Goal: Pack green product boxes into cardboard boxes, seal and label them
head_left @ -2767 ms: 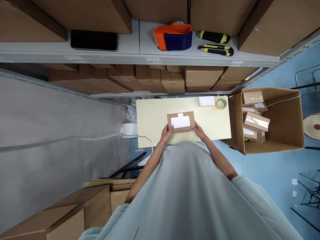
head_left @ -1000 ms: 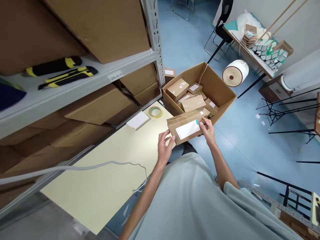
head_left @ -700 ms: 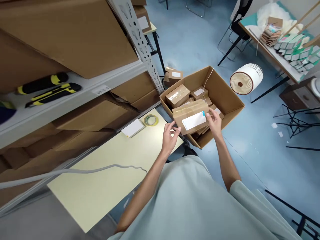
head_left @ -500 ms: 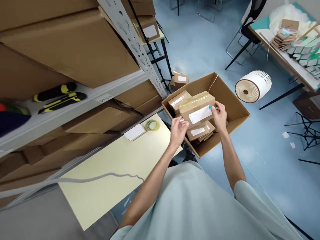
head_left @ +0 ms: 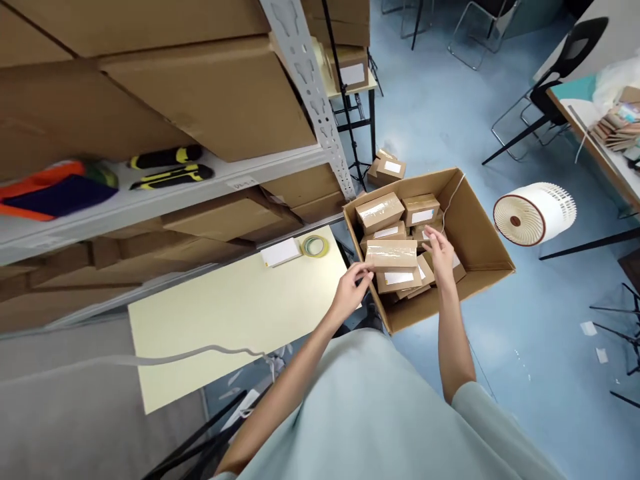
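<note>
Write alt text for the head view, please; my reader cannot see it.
A person's left hand and right hand flank a tape-sealed parcel among others in an open cardboard carton. Beside it, a tape roll lies on a cream table.

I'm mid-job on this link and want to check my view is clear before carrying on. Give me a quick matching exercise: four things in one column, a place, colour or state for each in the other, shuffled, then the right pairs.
Things
1. tape roll
2. large open carton
3. box cutters
4. fan

Places, colours, states
A. black and yellow, lying on the shelf
B. white, with a brown-rimmed round front
C. lying on the pale yellow table
D. has small parcels inside

Right pairs: 1-C, 2-D, 3-A, 4-B
</note>
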### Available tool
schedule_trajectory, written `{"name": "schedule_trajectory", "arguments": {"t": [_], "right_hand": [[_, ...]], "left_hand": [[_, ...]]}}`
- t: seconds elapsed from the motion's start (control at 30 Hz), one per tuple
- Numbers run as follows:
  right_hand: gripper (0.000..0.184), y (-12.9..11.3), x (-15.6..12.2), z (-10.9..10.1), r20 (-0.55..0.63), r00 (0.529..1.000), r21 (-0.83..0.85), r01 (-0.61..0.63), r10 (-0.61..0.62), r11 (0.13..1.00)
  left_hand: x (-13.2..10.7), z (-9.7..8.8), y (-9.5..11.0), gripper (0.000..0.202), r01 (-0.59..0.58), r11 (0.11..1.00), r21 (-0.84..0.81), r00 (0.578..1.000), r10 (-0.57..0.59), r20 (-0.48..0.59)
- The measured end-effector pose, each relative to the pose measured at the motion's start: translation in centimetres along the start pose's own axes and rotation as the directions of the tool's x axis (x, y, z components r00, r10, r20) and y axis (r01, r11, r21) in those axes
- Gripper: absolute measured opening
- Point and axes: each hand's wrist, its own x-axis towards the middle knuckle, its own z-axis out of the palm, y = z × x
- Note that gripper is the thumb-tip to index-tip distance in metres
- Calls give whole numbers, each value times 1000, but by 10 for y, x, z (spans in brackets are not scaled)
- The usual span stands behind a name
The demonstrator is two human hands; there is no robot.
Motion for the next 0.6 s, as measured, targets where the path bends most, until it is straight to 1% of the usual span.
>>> {"name": "schedule_trajectory", "arguments": {"t": [0.1,0.17,0.23,0.33,0.4,0.47,0.53,0.6], "right_hand": [[61,3,-20,27,103,993,40,-68,64,997],[59,2,-33,50,187,978,52,-102,91,993],[58,-2,-48,74,269,958,61,-121,101,991],[55,-9,-74,110,388,917,64,-128,93,990],[53,-15,-94,135,473,877,40,-120,87,992],[51,-21,-117,161,557,827,5,-96,76,995],[48,-29,-144,192,635,771,-27,-54,59,998],[46,-38,-178,226,709,704,-52,-5,41,999]], "left_hand": [[-40,-29,-19,34,90,996,26,986,-86,-143],[-60,-46,-25,33,132,991,26,963,-122,-241],[-77,-60,-25,32,150,989,3,934,-141,-328],[-97,-78,-20,32,135,990,-47,883,-142,-447],[-113,-90,-16,32,106,991,-80,842,-132,-523],[-133,-106,-14,31,62,992,-110,796,-116,-594],[-161,-124,-12,28,10,991,-134,747,-96,-657],[-195,-147,-10,27,-45,988,-147,690,-76,-720]]}}
